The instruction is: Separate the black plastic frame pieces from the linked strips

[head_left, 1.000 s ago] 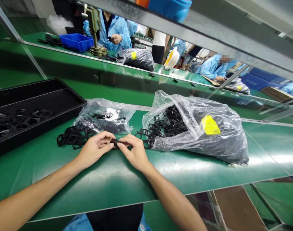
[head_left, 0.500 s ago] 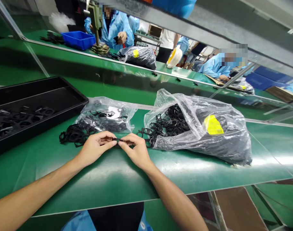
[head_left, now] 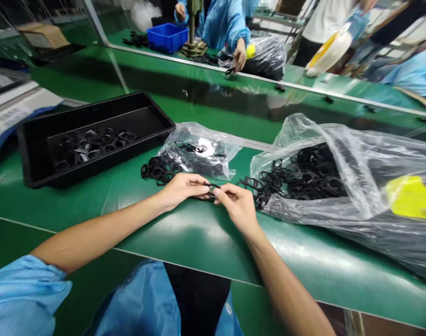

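Note:
A small black plastic part (head_left: 213, 186) with a ring-like outline sits between my two hands, just above the green table. My left hand (head_left: 186, 189) pinches its left side between thumb and fingers. On the other side my right hand (head_left: 236, 201) is closed on it too, thumb on top. The fingers cover much of the part. Behind my left hand, a pile of black parts (head_left: 160, 169) spills from a small clear bag (head_left: 213, 165). To the right of my right hand, a large clear bag (head_left: 359, 175) lies on its side, with many black ring-shaped parts (head_left: 303, 175) at its mouth.
At the left stands a black tray (head_left: 153, 100) holding loose black parts. A metal rail (head_left: 185, 64) runs across behind the green table (head_left: 185, 247). Beyond it, a co-worker's hand (head_left: 240, 55) is near a hand press (head_left: 194, 28) and a blue bin (head_left: 167, 37).
The view has swung left, so the whole tray now shows. Both my hands still hold the small part, now tilted with its ring outline visible. A co-worker's hand has reached down towards the rail.

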The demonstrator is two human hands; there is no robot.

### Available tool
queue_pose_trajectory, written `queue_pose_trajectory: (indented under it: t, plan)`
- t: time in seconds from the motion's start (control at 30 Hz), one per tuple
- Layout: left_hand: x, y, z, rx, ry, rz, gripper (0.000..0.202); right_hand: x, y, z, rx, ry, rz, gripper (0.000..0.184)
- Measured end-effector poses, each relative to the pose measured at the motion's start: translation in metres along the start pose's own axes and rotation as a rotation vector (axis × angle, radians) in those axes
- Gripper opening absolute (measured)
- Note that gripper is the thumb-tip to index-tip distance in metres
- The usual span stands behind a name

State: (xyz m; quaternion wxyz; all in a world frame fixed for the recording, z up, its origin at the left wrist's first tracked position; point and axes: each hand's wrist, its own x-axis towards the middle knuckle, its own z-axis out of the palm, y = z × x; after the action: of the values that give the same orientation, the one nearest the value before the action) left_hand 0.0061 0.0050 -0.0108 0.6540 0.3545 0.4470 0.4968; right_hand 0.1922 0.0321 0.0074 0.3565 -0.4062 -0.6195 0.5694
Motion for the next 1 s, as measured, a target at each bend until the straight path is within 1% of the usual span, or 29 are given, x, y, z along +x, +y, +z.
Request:
queue_pose_trajectory:
  t: [0.07,0.13,0.3,0.4,0.53,0.7,0.8,0.87,0.93,1.0]
  plan:
    - [0.001,0.0,-0.002,0.001,0.017,0.027,0.04,0.001,0.0,0.0,-0.01,-0.007,0.004,0.043]
    - [0.001,0.001,-0.002,-0.011,0.02,0.021,0.04,0.001,-0.002,0.0,-0.011,-0.021,0.006,0.044]
    - [0.0,0.004,-0.001,-0.138,-0.037,-0.069,0.046,-0.001,-0.009,0.002,-0.008,-0.02,-0.011,0.043]
    - [-0.001,0.006,0.0,-0.188,-0.058,-0.11,0.049,-0.001,-0.011,0.002,0.052,-0.02,0.001,0.04]
    - [-0.001,0.007,-0.001,-0.189,-0.054,-0.123,0.047,-0.001,-0.011,0.003,0.125,-0.06,0.039,0.04]
    - [-0.001,0.009,-0.002,-0.175,-0.079,-0.111,0.047,-0.003,-0.012,0.003,0.146,-0.016,0.044,0.041]
    - [0.0,0.01,-0.003,-0.138,-0.097,-0.097,0.047,-0.003,-0.01,0.004,0.194,-0.033,0.062,0.039]
    - [0.0,0.01,-0.002,-0.113,-0.076,-0.093,0.048,-0.002,-0.008,0.003,0.237,-0.045,0.088,0.039]
    - [-0.001,0.01,-0.002,-0.09,-0.03,-0.091,0.047,-0.001,-0.006,0.002,0.262,-0.076,0.126,0.043]
    - [-0.001,0.01,0.0,-0.067,0.021,-0.094,0.046,0.001,-0.004,0.001,0.24,-0.109,0.145,0.046]
